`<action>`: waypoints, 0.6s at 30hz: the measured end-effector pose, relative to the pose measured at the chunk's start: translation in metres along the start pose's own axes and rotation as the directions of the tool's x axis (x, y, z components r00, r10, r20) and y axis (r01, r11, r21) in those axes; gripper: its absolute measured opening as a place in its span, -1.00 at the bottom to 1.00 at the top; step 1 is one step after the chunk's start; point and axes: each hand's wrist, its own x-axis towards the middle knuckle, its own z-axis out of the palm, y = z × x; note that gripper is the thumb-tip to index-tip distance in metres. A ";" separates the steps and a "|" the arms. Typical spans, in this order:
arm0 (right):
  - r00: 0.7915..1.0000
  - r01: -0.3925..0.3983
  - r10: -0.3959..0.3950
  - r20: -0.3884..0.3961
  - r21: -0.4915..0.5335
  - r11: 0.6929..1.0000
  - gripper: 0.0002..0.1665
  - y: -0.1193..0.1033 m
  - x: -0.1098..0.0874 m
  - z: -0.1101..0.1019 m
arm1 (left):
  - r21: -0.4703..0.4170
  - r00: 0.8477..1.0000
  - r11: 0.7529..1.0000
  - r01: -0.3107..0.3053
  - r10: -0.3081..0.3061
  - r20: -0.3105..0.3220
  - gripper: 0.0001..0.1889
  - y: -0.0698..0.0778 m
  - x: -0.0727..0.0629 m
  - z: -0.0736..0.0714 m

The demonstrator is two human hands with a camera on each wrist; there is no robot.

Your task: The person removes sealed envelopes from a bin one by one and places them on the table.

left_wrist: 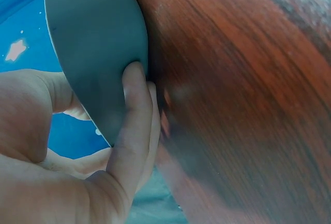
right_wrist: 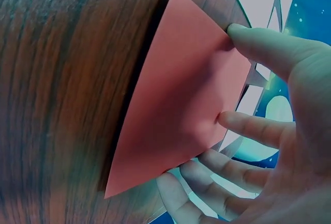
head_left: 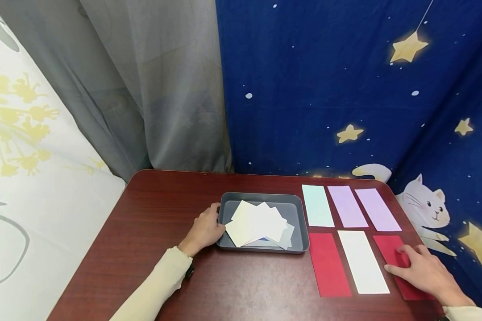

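Note:
My left hand (head_left: 205,228) grips the left side of a dark grey tray (head_left: 265,196), its fingers (left_wrist: 135,100) against the outer wall in the left wrist view. Overlapping white and cream paper pieces (head_left: 251,223) lie in the tray. At the right, my right hand (head_left: 423,269) spans the right-hand red paper strip (head_left: 385,243). In the right wrist view its thumb is at one long edge of the red strip (right_wrist: 181,84), one fingertip touches the top face, and other fingers are at the opposite edge. A shadow shows beneath the strip's near end.
Beside the red strip lie a white strip (head_left: 363,263) and another red strip (head_left: 329,265). Behind them are a mint strip (head_left: 318,206) and two lilac strips (head_left: 347,206). The brown table (head_left: 176,191) ends at curtains, grey (head_left: 180,89) and starry blue (head_left: 289,89).

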 end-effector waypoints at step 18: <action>0.997 -0.049 0.048 0.061 0.001 0.999 0.11 -0.001 0.003 -0.002 | -0.017 1.000 1.000 -0.001 0.001 0.003 -0.32 0.003 -0.001 -0.003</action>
